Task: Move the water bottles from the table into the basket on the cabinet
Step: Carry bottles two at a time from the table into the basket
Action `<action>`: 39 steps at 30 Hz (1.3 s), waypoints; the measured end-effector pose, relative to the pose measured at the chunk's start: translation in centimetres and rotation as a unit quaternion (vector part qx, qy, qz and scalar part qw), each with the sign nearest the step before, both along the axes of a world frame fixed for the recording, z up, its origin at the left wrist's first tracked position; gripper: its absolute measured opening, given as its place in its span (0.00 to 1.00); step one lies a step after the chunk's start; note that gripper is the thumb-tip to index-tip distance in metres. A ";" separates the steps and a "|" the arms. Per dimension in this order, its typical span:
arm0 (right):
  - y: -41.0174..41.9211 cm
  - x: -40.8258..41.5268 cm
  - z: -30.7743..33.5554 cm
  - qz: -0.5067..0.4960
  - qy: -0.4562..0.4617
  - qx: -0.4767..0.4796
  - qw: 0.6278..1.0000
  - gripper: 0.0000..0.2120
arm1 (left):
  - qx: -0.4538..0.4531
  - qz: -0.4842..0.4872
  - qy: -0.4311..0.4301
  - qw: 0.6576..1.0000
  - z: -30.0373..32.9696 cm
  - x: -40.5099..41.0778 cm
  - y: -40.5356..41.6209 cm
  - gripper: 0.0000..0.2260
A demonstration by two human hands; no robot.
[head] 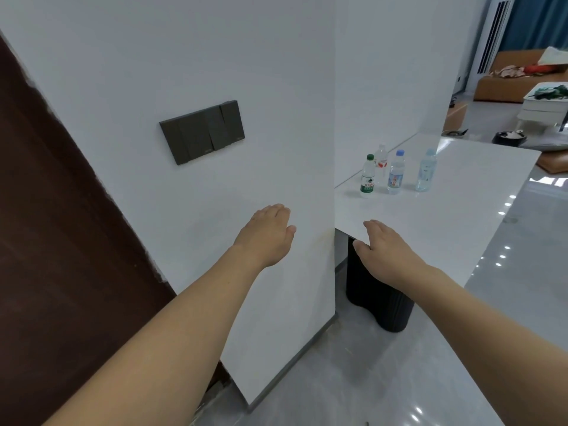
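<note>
Bottles [396, 172] stand upright on table [461, 192]; both hands [267, 233] relaxed, holding nothing.

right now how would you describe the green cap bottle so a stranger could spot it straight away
Start at the white table that butts against the white wall on the right of the view. Four water bottles stand in a loose row near its wall-side corner. The green-capped bottle is the leftmost and nearest the table's front edge, the only one with a green cap and green label; its neighbours have white or blue caps.
</note>
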State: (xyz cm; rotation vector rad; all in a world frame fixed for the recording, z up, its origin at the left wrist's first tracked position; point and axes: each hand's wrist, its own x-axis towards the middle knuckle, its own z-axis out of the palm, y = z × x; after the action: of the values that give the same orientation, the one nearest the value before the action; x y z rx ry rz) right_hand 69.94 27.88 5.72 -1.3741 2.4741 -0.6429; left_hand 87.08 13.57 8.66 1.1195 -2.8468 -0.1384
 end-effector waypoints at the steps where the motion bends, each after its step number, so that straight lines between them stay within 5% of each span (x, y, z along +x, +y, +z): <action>1: 0.2 -0.2 -0.2 -0.002 -0.002 -0.002 1.000 0.21 | 0.000 -0.002 -0.001 1.000 -0.2 -0.3 0.1 0.23; 13: 7.6 -8.3 -5.9 -0.103 -0.006 0.039 0.994 0.23 | 0.014 -0.105 -0.031 0.994 -4.9 -11.6 4.1 0.23; 28: 23.4 -22.6 -20.3 -0.256 -0.068 0.186 0.946 0.23 | 0.045 -0.324 -0.085 0.941 -21.6 -35.6 17.9 0.16; 39: 27.4 -28.3 -26.1 -0.282 -0.110 0.235 0.924 0.25 | 0.040 -0.380 -0.145 0.913 -28.3 -43.0 22.2 0.21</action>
State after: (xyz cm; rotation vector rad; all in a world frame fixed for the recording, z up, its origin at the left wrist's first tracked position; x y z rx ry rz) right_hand 41.64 55.24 -20.37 -0.3897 2.5920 -0.2449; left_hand 44.03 35.79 -19.62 -0.0377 -3.3994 -0.1379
